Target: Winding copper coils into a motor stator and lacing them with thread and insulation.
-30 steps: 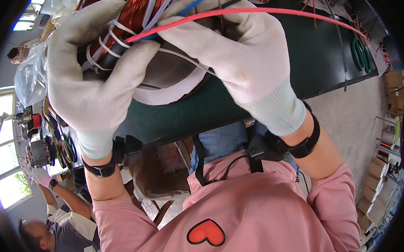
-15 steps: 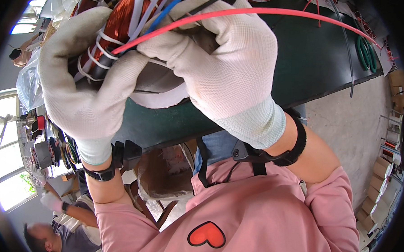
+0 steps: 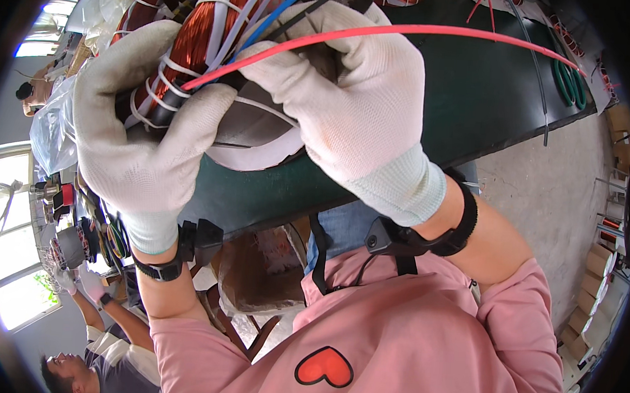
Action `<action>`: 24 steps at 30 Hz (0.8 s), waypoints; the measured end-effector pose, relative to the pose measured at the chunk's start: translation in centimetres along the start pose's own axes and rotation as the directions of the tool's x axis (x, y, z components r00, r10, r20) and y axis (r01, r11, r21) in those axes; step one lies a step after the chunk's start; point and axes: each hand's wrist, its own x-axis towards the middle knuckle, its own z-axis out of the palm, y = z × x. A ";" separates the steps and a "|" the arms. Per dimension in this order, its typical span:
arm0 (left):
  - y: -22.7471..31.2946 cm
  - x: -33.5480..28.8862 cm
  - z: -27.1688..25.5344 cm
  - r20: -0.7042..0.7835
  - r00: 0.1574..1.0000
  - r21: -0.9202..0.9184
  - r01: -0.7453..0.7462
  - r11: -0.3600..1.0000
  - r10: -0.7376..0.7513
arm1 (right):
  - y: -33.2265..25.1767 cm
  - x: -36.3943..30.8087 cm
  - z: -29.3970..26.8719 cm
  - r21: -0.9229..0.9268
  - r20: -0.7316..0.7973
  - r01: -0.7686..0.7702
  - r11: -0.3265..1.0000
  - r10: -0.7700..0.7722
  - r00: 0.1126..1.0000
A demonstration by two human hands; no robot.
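My left hand (image 3: 145, 136), in a white knit glove, is wrapped round a bundle of copper winding wire (image 3: 213, 27) bound with white cord ties (image 3: 169, 85). Its thumb presses beside a short black sleeve (image 3: 162, 112) at the bundle's end. From there a long red sleeved lead (image 3: 406, 30) arcs right over my right hand (image 3: 365, 93), gloved too and closed, its thumb against the lead. What its curled fingers hold is hidden. A loose white cord (image 3: 266, 110) runs from near my left thumb to behind my right hand. Blue (image 3: 277, 12) and black (image 3: 312, 12) wires lie along the bundle.
Beneath is a dark green tabletop (image 3: 474, 98) with a curved metal and white ring part (image 3: 250, 141). A coil of green sleeving (image 3: 569, 82) lies at its right end. Left, a co-worker (image 3: 104, 356) has raised arms. Cardboard boxes (image 3: 592, 279) stand right; a lined bin (image 3: 259, 271) is below the table.
My hands have moved slightly apart, and more of the loose white cord shows between them. The bundle has shifted a little right. The co-worker's arms have risen.
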 end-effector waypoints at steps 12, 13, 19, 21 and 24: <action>-0.8 0.3 0.2 -0.070 0.964 0.063 -0.254 0.965 0.258 | -1.9 -0.8 -0.8 0.251 0.144 -0.278 0.927 0.248 0.958; -0.8 0.2 0.1 -0.076 0.962 0.066 -0.258 0.964 0.263 | -2.0 -0.6 -0.5 0.250 0.146 -0.271 0.930 0.241 0.960; -0.6 0.5 0.3 -0.075 0.958 0.051 -0.273 0.961 0.276 | -2.9 0.4 -0.8 0.301 0.119 -0.428 0.852 0.412 0.903; -0.7 0.5 0.1 -0.073 0.955 0.047 -0.286 0.957 0.289 | -3.9 1.4 -1.3 0.379 0.153 -0.468 0.798 0.444 0.883; 0.0 0.3 -1.0 0.063 0.966 0.139 -0.256 0.957 0.250 | -5.8 3.5 -2.3 -0.144 0.291 -0.352 0.925 0.379 0.878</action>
